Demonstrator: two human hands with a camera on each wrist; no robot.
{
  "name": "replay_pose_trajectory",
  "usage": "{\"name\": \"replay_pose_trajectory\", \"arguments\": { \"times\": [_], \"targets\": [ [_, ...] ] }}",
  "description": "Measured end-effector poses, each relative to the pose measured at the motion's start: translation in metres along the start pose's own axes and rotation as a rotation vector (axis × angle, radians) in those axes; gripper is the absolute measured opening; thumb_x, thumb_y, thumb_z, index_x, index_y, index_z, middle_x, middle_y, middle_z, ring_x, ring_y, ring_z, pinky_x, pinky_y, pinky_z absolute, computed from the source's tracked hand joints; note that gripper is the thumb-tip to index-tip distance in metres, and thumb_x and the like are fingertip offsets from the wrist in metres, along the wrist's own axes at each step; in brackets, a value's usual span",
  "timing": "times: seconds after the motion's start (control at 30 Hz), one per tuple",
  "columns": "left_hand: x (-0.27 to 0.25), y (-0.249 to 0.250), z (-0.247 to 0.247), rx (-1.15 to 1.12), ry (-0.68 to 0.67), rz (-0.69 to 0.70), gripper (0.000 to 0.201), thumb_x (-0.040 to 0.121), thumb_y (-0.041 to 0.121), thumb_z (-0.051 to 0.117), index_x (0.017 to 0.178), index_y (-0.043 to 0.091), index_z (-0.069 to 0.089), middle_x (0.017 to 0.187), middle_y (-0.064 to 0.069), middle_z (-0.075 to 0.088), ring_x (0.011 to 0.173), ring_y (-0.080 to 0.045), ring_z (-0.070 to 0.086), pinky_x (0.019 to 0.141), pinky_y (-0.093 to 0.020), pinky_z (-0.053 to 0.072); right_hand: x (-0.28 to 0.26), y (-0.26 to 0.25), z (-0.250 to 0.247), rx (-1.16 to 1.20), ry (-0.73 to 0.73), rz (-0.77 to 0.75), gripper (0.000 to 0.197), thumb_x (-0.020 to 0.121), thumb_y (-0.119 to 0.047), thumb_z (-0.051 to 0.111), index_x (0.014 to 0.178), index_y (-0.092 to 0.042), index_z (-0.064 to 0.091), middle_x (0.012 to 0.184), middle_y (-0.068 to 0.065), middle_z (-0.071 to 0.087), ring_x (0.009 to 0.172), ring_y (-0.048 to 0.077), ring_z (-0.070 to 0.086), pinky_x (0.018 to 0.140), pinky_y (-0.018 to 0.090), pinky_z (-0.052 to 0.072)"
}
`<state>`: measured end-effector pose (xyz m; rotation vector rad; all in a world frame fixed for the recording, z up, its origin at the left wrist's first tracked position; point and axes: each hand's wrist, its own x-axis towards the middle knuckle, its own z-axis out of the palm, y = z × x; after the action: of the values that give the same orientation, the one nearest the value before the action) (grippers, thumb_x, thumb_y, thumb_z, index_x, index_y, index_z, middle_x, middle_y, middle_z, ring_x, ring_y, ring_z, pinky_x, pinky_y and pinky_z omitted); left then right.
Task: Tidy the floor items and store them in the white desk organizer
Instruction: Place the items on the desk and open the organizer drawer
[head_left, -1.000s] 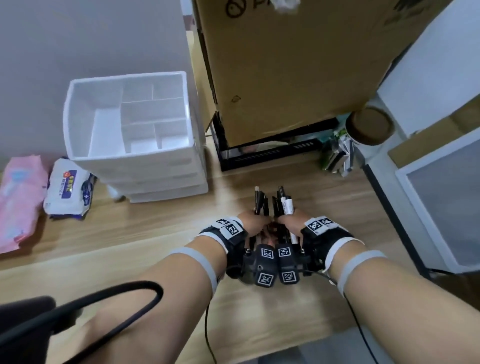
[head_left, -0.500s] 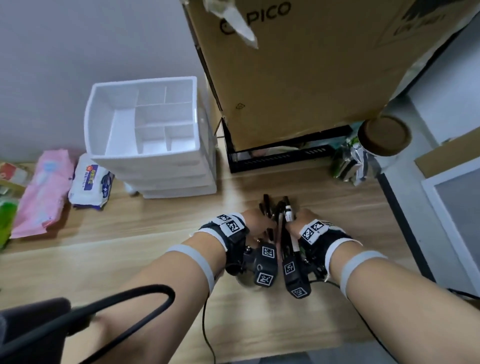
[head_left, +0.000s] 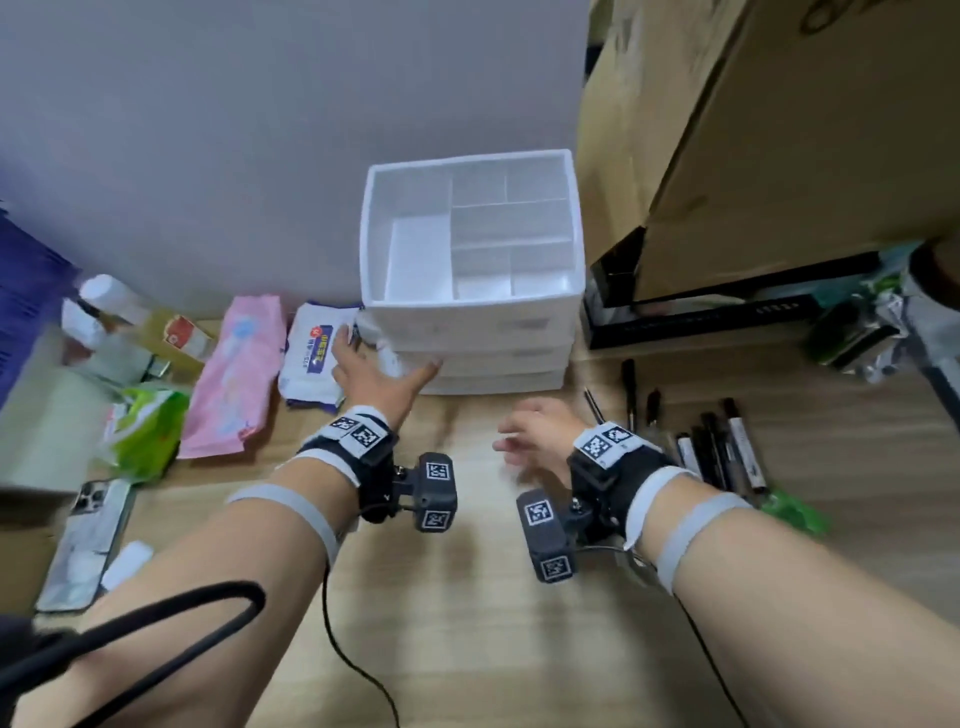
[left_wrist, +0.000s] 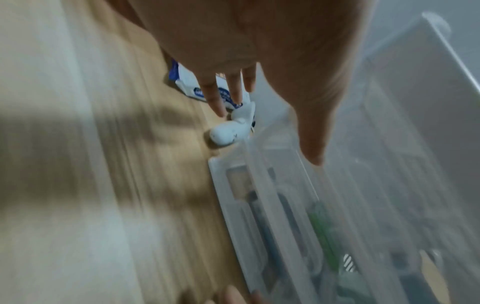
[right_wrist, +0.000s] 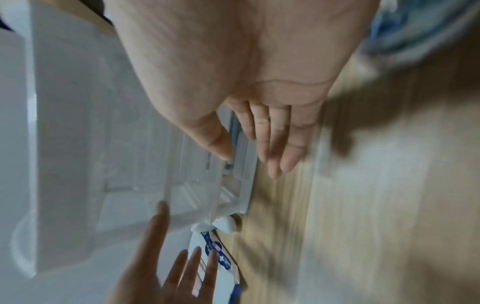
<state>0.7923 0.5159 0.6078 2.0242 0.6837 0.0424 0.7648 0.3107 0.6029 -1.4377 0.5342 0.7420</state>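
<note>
The white desk organizer (head_left: 470, 306) stands on the wooden floor against the wall, with open top compartments and translucent drawers (left_wrist: 285, 205) below. My left hand (head_left: 374, 374) is open with fingers spread at its lower left corner, above a small white object (left_wrist: 228, 131) and a wet-wipes pack (head_left: 311, 358). My right hand (head_left: 519, 436) is open and blurred, hovering over the floor in front of the organizer and holding nothing. Several black pens and markers (head_left: 717, 447) lie loose on the floor to its right.
Left of the organizer lie a pink pack (head_left: 234, 384), a green pack (head_left: 145, 431), bottles (head_left: 130, 332) and a phone (head_left: 88, 540). A big cardboard box (head_left: 753, 130) sits on a black tray (head_left: 727, 312) at the right. A cable (head_left: 353, 649) trails under my left arm.
Both hands have let go of the bundle of pens, which now lies on the floor at the right. The hands have opened and moved left toward the organizer.
</note>
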Motion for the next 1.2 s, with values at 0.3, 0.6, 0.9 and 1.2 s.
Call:
{"name": "replay_pose_trajectory", "arguments": {
  "times": [0.3,0.6,0.9,1.2],
  "targets": [
    [0.025,-0.011,-0.028,-0.053,-0.268,0.234,0.067,0.076,0.034,0.084,0.126,0.011,0.047,0.125,-0.008,0.06,0.12,-0.018,0.056,0.11,-0.035,0.042,0.03,-0.005,0.049,0.491,0.073,0.064,0.046,0.084,-0.019,0.067,0.127,-0.007,0.054,0.126,0.013,0.064,0.102,0.029,0.07,0.069,0.037,0.057],
    [0.031,0.0,-0.021,0.014,-0.355,0.249,0.065,0.075,0.047,0.081,0.122,0.014,0.05,0.112,0.002,0.064,0.106,-0.015,0.061,0.092,-0.028,0.05,0.016,-0.017,0.07,0.456,0.278,-0.054,0.009,0.089,-0.016,0.063,0.087,-0.008,0.06,0.077,0.008,0.066,0.06,0.019,0.064,0.071,0.039,0.055],
    [0.003,0.034,-0.058,-0.095,-0.227,0.439,0.062,0.075,0.067,0.069,0.118,0.028,0.049,0.117,0.002,0.054,0.106,-0.009,0.057,0.092,-0.028,0.048,-0.042,-0.055,0.077,0.513,0.296,-0.252,0.037,0.091,-0.02,0.065,0.12,-0.006,0.048,0.108,0.013,0.062,0.079,0.027,0.071,0.077,0.043,0.062],
    [0.004,0.069,-0.07,0.061,-0.199,0.461,0.033,0.087,0.043,0.071,0.086,0.018,0.049,0.072,0.008,0.055,0.065,-0.009,0.054,0.059,-0.023,0.041,-0.062,-0.051,0.067,0.548,0.337,-0.184,0.023,0.089,-0.014,0.07,0.097,0.003,0.056,0.085,0.015,0.065,0.076,0.024,0.07,0.075,0.035,0.061]
  ]
}}
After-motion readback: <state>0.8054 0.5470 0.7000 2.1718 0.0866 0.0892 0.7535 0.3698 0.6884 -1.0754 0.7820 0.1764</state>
